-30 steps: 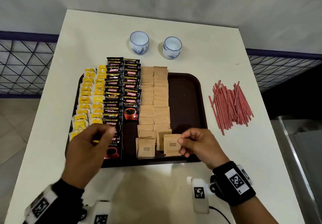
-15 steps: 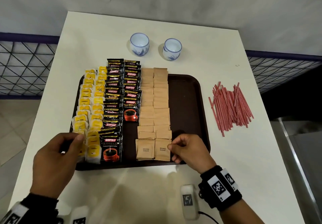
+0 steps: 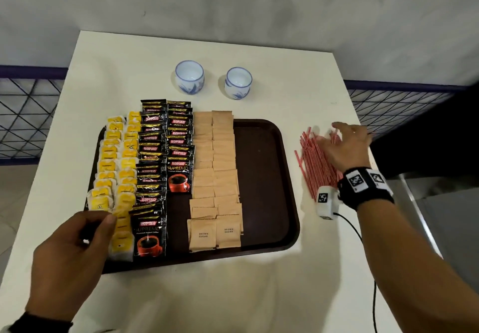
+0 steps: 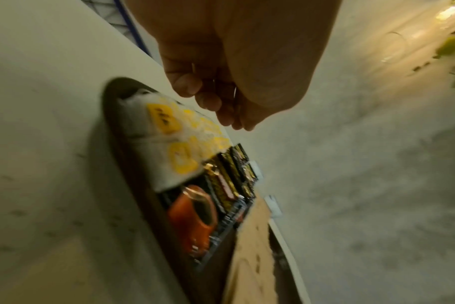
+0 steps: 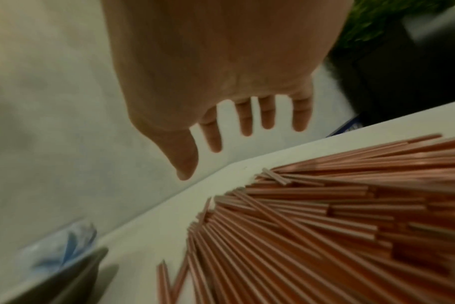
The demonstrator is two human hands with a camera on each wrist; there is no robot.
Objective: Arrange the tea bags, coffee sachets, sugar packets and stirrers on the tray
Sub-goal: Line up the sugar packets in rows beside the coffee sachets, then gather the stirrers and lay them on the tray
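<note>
Reaching out over the stirrers, the right hand had its fingers spread and nearly straight, holding nothing; whether the palm touched the pile could not be told. The stirrers lay as a loose red heap on the table, just beside the tray on its right, with the tray's right part bare. On the tray, from left to right, lay two rows of yellow tea bags, two of black coffee sachets and two of brown sugar packets, each overlapped like tiles.

The left hand sat at the tray's near left corner, fingers curled in loosely beside the nearest tea bags. It seemed to hold nothing, though the wrist view was too blurred to be sure.

The stirrers looked thin, stiff and very light, and probably smooth enough to roll or fan out when pushed. A grasp would likely go best across the middle of the heap, fingers on one side and thumb on the other, squeezing them into a bundle so the ends stayed level. Taken near one end, they would probably splay and spill. Strays at the left edge might need a second pick-up.
</note>
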